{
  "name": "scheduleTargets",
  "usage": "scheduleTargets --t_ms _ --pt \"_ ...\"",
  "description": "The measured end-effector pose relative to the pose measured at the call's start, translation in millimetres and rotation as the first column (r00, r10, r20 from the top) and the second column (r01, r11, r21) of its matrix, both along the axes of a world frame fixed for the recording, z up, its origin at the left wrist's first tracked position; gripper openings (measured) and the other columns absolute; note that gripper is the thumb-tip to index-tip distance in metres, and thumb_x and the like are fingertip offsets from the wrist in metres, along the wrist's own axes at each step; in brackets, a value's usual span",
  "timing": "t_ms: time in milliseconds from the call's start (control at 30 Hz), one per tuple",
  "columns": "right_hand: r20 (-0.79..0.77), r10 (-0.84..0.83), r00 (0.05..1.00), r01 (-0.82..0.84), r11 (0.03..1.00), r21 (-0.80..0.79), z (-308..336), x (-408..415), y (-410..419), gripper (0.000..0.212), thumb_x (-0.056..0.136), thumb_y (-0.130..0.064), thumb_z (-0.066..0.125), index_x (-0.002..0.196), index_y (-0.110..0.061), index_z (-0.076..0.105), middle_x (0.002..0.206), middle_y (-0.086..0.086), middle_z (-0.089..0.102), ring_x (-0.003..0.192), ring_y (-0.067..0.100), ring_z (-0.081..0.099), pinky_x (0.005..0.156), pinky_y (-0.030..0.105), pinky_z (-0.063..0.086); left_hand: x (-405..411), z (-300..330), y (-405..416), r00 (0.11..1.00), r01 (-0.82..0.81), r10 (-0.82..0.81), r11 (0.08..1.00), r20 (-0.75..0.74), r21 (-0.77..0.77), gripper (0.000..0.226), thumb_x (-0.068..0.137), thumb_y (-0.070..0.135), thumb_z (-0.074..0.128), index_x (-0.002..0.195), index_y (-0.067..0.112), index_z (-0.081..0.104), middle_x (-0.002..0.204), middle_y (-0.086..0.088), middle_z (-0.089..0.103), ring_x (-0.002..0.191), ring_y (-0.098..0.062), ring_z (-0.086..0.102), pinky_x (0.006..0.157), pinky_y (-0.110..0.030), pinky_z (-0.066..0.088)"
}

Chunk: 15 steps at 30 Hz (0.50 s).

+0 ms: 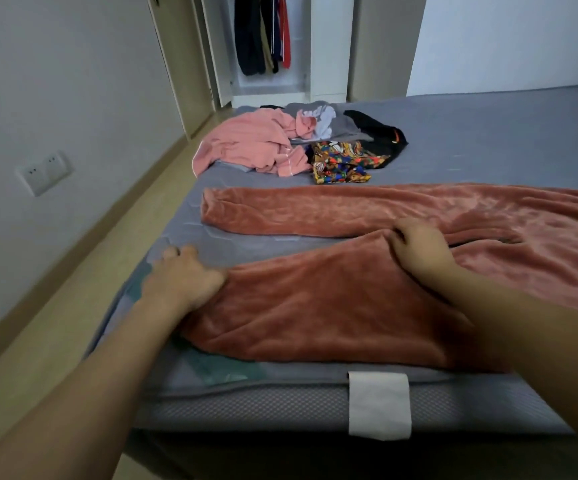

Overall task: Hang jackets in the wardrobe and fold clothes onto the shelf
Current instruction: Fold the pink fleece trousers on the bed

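Rust-coloured fleece trousers [332,306] lie spread on the grey bed [488,140], one leg stretched across farther back, the other near the front edge. My left hand [183,277] grips the cuff end of the near leg. My right hand [419,247] pinches the upper edge of that same leg, fingers curled into the fabric. Farther back sits a pile: a pink garment [246,143], a grey and white piece [318,123], a black garment [377,133] and colourful patterned shorts [343,162]. The open wardrobe [270,46] beyond the bed holds dark hanging jackets.
A wall with a socket plate [43,173] runs along the left, with a strip of beige floor [72,306] between it and the bed. A white tag [379,405] hangs on the mattress front edge. The bed's right half is bare sheet.
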State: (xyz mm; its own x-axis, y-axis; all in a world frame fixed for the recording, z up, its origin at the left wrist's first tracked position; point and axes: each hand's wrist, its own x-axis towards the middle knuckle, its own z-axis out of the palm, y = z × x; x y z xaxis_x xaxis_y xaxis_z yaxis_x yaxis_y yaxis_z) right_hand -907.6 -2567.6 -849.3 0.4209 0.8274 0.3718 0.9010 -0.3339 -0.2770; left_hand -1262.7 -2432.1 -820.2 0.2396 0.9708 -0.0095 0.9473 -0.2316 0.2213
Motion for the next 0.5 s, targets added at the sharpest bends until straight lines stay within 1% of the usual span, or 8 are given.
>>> scheduleTargets --t_ms 100,133,200,267,300,367,433,500 --pt "0.084 -0.019 0.996 0.033 0.984 -0.176 -7.7 -8.1 2.7 0.034 0.098 -0.039 0.044 0.111 -0.015 0.063 0.115 0.013 0.06 0.108 0.034 0.056 0.088 0.042 0.044 -0.6 -4.9 -0.5 0.993 0.004 -0.023 0.986 -0.114 -0.165 0.062 0.089 0.057 0.044 0.131 0.013 0.058 0.139 -0.019 0.051 0.122 -0.036 0.052 0.1 -0.038 0.045" --pt "0.059 0.028 0.998 -0.014 0.975 -0.223 -12.1 -13.2 1.4 0.038 0.098 -0.046 0.042 0.114 -0.018 0.061 0.117 0.009 0.059 0.11 0.032 0.055 0.09 0.041 0.043 2.2 -3.2 -1.9 0.997 0.033 -0.044 0.986 -0.064 -0.166 0.05 0.093 0.048 0.045 0.124 0.012 0.063 0.134 -0.018 0.057 0.118 -0.035 0.056 0.095 -0.035 0.047" --pt "0.078 0.148 0.986 -0.121 0.954 -0.276 -21.7 -21.1 -1.2 0.039 0.095 -0.055 0.04 0.107 -0.023 0.057 0.108 0.003 0.059 0.103 0.026 0.056 0.084 0.038 0.043 7.2 1.7 -2.0 0.981 0.067 -0.038 0.987 0.192 -0.144 0.031 0.092 0.032 0.052 0.096 0.008 0.072 0.111 -0.016 0.069 0.101 -0.033 0.063 0.08 -0.034 0.048" --pt "0.097 0.208 0.973 -0.168 0.935 -0.313 -24.4 -23.1 -0.5 0.032 0.096 -0.052 0.038 0.094 -0.023 0.052 0.1 0.001 0.06 0.095 0.024 0.057 0.075 0.036 0.042 10.5 5.8 1.7 0.866 0.061 0.031 0.984 0.499 -0.167 0.026 0.089 0.028 0.059 0.075 0.011 0.072 0.086 -0.006 0.073 0.084 -0.025 0.067 0.074 -0.032 0.051" --pt "0.081 0.196 0.977 -0.162 0.937 -0.308 -23.9 -22.0 1.6 0.03 0.098 -0.049 0.037 0.091 -0.022 0.05 0.098 0.003 0.061 0.094 0.025 0.058 0.073 0.036 0.043 11.2 8.1 1.1 0.804 0.13 0.031 0.965 0.593 -0.227 0.023 0.09 0.03 0.061 0.077 0.016 0.073 0.086 0.001 0.074 0.082 -0.018 0.067 0.076 -0.029 0.052" --pt "0.051 0.141 0.989 -0.12 0.95 -0.287 -23.5 -20.5 9.0 0.03 0.1 -0.045 0.036 0.087 -0.021 0.048 0.098 0.007 0.063 0.092 0.029 0.059 0.07 0.036 0.04 11.1 11.3 -11.5 0.763 0.373 -0.044 0.845 0.645 -0.383 0.017 0.093 0.034 0.062 0.106 0.03 0.071 0.114 0.009 0.069 0.098 -0.01 0.065 0.091 -0.027 0.049" --pt "0.046 0.094 0.995 -0.078 0.962 -0.262 -25.2 -21.7 16.4 0.03 0.1 -0.043 0.037 0.085 -0.019 0.049 0.1 0.011 0.065 0.093 0.031 0.06 0.071 0.036 0.039 8.1 6.4 -18.9 0.846 0.464 -0.226 0.759 0.483 -0.458 0.052 0.094 0.039 0.059 0.143 0.036 0.044 0.143 0.014 0.046 0.127 -0.012 0.05 0.111 -0.03 0.034" --pt "0.072 0.041 0.997 -0.025 0.977 -0.213 -26.9 -21.8 21.5 0.031 0.101 -0.041 0.037 0.087 -0.017 0.052 0.101 0.014 0.066 0.093 0.034 0.06 0.074 0.038 0.041 0.9 7.3 -13.3 0.9 0.425 -0.36 0.845 0.245 -0.323 0.062 0.098 0.043 0.05 0.153 0.036 0.023 0.153 0.008 0.036 0.138 -0.017 0.038 0.116 -0.033 0.026"
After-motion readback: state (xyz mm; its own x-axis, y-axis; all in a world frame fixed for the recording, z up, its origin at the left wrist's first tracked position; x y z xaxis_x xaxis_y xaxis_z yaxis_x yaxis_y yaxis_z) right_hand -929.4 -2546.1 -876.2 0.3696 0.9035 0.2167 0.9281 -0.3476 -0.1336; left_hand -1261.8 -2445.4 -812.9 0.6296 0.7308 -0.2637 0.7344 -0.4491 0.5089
